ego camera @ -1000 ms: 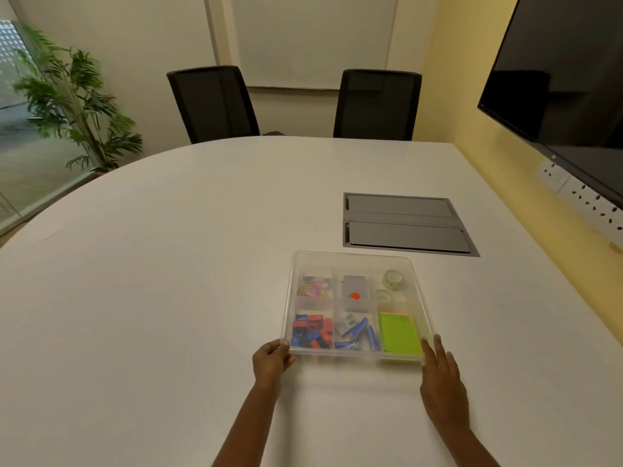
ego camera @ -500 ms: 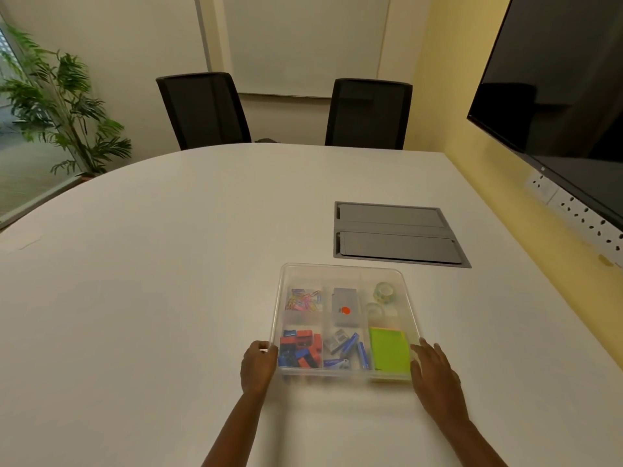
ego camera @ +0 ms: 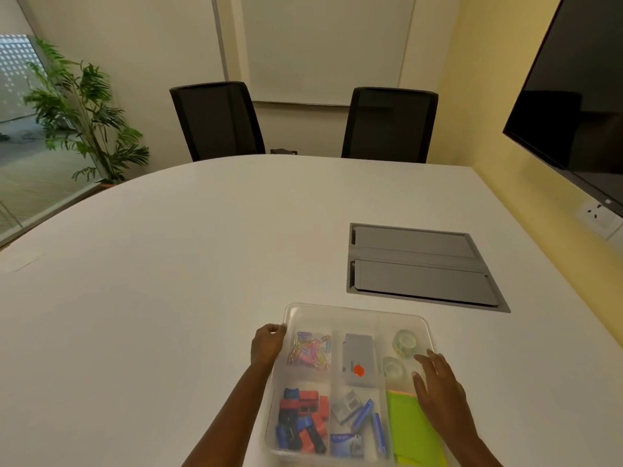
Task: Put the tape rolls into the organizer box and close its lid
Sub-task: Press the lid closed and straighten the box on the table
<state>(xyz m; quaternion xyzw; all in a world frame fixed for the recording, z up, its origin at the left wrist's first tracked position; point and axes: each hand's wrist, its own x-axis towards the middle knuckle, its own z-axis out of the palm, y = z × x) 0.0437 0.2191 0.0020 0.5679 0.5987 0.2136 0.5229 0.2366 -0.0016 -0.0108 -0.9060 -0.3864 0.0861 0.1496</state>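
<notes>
The clear organizer box lies on the white table close in front of me, its translucent lid lying over it. Two clear tape rolls sit in its far right compartment, seen hazily through the lid. Other compartments hold coloured paper clips, a grey stapler, red and blue clips, blue pens and green sticky notes. My left hand curls around the box's left edge near the far corner. My right hand rests flat on the lid's right side, fingers spread, just short of the rolls.
A grey cable hatch is set into the table beyond the box. Two black chairs stand at the far edge. A plant is at the left, a dark wall screen at the right.
Both hands have slid from the box's near corners forward along its sides. The right hand has come onto the lid. The box now lies closer to me in view.
</notes>
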